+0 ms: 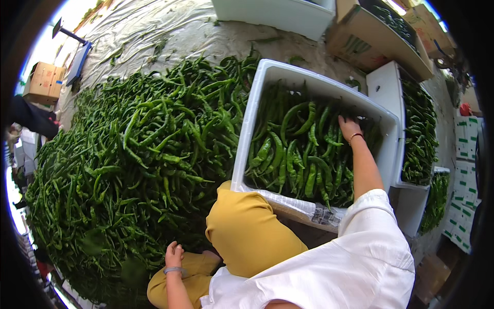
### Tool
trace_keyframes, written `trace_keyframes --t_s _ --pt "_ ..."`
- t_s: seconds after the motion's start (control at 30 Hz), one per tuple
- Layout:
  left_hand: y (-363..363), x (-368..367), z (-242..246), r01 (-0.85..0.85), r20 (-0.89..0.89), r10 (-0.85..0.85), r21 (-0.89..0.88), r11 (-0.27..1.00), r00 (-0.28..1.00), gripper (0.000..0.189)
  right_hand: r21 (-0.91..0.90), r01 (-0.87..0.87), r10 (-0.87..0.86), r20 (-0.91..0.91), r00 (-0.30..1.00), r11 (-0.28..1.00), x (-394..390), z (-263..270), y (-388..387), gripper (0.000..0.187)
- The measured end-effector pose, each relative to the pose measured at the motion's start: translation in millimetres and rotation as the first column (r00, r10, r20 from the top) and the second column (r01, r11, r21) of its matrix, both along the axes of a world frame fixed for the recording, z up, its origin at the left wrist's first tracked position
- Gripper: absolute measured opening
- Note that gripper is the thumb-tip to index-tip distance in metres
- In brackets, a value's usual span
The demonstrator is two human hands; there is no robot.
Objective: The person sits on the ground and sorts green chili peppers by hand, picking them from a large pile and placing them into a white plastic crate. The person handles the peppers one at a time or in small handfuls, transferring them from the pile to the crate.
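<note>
A big heap of long green chili peppers [154,154] covers the floor on the left. Beside it, a white foam box [251,112] stands tilted before my knee, with green peppers [308,154] laid in it, many of them lengthwise. My right hand [349,127] reaches into the right part of this box, touching or close to the peppers; its fingertips are partly hidden, so whether it grips one cannot be told. My left hand [174,253] is above my lower leg at the heap's near edge, fingers curled, with no pepper visible in it.
Boxes filled with peppers [418,131] stand at the right, with a cardboard box [370,42] of peppers behind. Another white box [278,15] is at the top. A blue platform scale [79,63] and a carton [45,83] stand at upper left, near a person's dark-clothed limb [32,116].
</note>
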State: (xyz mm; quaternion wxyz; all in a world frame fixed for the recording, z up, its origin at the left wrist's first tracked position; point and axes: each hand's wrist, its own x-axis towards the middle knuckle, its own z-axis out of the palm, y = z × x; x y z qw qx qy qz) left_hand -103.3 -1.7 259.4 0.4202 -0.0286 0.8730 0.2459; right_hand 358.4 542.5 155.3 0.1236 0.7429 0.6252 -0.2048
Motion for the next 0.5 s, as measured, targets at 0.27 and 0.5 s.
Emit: trace_keyframes --t_s 0.27,0.5 --pt "36 -3 -9 0.159 -0.040 -0.157 0.053 0.986 0.987 0.049 -0.038 -0.356 0.328 0.494 0.805 0.934 53 -77 -9 0.042" --pt "86 -34 -81 0.100 -0.362 0.025 0.324 0.941 0.932 0.021 0.464 -0.135 0.134 0.036 0.990 0.875 -11 88 -11 0.051"
